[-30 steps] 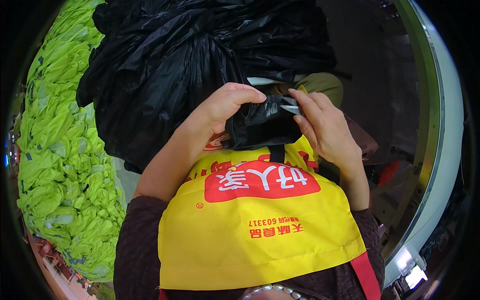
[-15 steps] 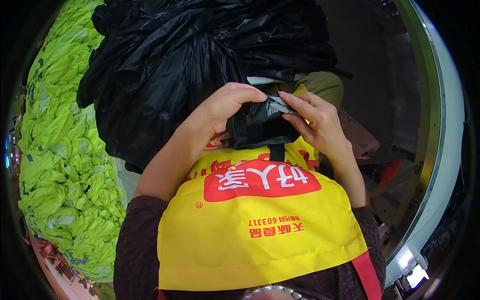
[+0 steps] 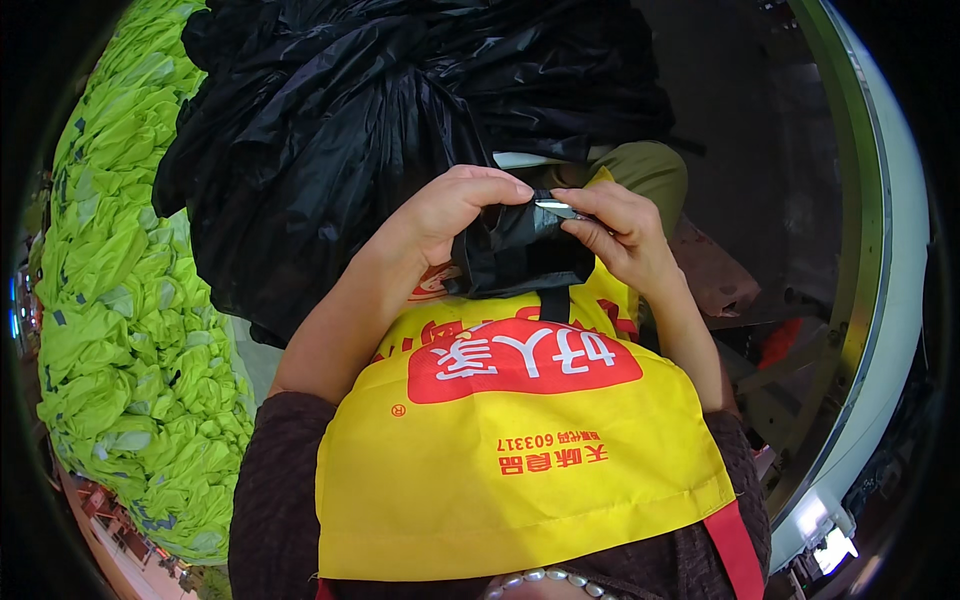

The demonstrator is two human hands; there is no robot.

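My left hand [image 3: 452, 208] pinches the upper edge of a dark, shiny black fabric piece [image 3: 520, 262] between thumb and fingers. The piece hangs over my lap, in front of the yellow apron [image 3: 420, 490]. In my right hand [image 3: 628, 228] is a small pair of metal thread snips [image 3: 556, 207], held between thumb and forefinger. The blades are together and point left, at the fabric's upper edge close to my left fingertips. Whether a thread lies between the blades is too small to tell.
A large heap of black fabric [image 3: 330, 150] lies ahead of me, beyond my left arm. Bright green fabric [image 3: 130, 330] is piled along the left. On the right runs a pale curved table edge [image 3: 885, 330]. My knee in olive trousers [image 3: 650, 178] shows past the right hand.
The snips' blades, apart before, have come together at the fabric's edge. My right hand has shifted slightly left; my left hand stays where it was.
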